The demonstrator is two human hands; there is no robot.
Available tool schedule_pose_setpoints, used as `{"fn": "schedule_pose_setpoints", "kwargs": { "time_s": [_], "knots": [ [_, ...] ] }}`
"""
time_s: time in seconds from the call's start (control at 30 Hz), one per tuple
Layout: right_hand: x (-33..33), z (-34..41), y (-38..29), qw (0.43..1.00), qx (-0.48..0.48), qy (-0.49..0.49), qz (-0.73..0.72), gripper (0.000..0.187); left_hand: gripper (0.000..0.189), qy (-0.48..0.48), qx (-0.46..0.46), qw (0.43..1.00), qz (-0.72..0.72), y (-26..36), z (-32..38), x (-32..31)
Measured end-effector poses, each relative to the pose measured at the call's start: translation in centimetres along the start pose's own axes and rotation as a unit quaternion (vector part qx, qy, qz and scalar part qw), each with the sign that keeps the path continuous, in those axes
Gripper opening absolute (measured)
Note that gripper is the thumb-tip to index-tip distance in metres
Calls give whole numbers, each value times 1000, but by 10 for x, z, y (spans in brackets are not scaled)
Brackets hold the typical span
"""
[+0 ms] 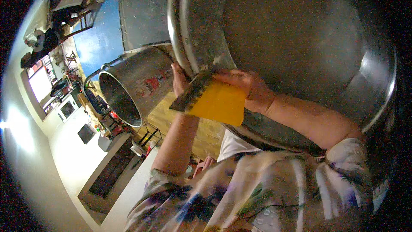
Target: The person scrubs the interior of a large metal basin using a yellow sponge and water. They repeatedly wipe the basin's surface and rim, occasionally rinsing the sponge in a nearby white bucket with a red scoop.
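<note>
My right hand grips a flat yellow plastic scraper. One side of the scraper is covered by a dark, ragged-edged band, perhaps residue. Behind that band, my left hand is partly hidden; its visible fingers are close to the rim of a large metal bowl. Whether those fingers hold the rim or the scraper is unclear. The wide, dull grey inside of the bowl fills the right of the view, and my right forearm crosses in front of it.
Left of the bowl stands a tall metal pot with loop handles and red markings. A blue surface and a grey panel lie beyond. Tiled floor, a cluttered counter, a white microwave and a window are further off. The view is strongly tilted.
</note>
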State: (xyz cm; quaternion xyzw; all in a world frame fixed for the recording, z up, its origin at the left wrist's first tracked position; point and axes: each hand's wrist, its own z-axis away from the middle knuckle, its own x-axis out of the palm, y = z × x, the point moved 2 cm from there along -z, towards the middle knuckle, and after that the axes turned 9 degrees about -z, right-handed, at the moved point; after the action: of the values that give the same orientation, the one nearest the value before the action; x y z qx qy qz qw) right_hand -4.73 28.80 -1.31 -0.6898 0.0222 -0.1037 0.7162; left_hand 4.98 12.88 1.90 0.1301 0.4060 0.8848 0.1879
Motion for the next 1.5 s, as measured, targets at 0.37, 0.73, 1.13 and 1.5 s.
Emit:
{"fn": "schedule_pose_setpoints", "kwargs": {
  "time_s": [0.37,0.73,1.13,1.5],
  "knots": [
    [-4,2,24,996,-86,6,10,44,54,80,-39,992,-85,3,3,-2],
    [-2,-18,20,993,-116,7,20,38,59,-47,-33,993,102,-4,-5,-4],
    [5,17,45,989,0,-60,-139,53,57,120,-3,983,-139,-2,1,-8],
    [7,29,29,992,54,-106,34,49,56,120,-32,986,-110,-5,-6,-10]
  ]
}}
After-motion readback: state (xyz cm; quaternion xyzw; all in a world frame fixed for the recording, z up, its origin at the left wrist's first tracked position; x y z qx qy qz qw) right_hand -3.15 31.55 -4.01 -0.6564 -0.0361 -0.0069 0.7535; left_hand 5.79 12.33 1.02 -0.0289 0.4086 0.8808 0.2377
